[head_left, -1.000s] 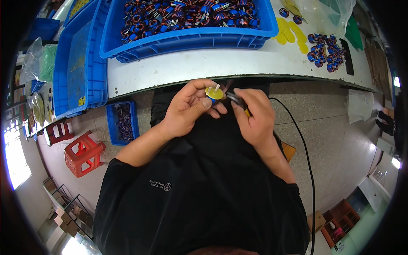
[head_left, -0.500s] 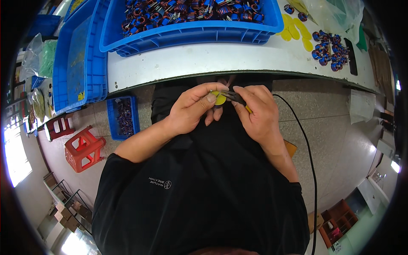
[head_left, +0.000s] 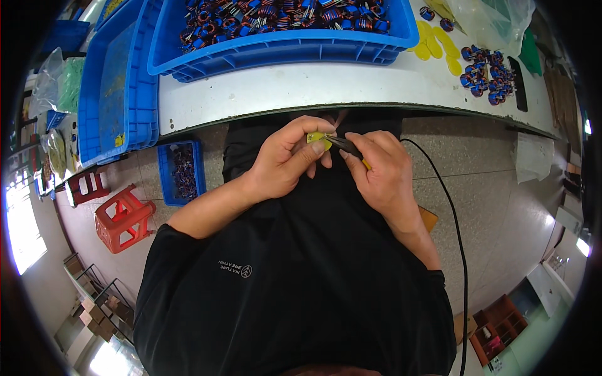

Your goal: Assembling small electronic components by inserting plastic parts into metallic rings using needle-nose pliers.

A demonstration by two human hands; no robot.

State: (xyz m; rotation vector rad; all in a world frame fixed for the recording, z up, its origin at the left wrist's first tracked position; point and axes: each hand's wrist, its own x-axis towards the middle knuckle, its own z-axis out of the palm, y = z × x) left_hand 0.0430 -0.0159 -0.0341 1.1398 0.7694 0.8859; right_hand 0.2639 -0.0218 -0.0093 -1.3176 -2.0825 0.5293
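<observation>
Head view: left hand pinches a yellow disc; right hand grips pliers, nearer it than earlier.

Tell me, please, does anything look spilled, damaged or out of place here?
Nothing looks spilled or clearly damaged. Only slightly untidy: on the bench, at right, yellow discs lie loose and overlapping, and two coils sit apart from the coil cluster. The left hand holds a yellow-topped piece, the right hand pliers; neither looks odd.
</observation>
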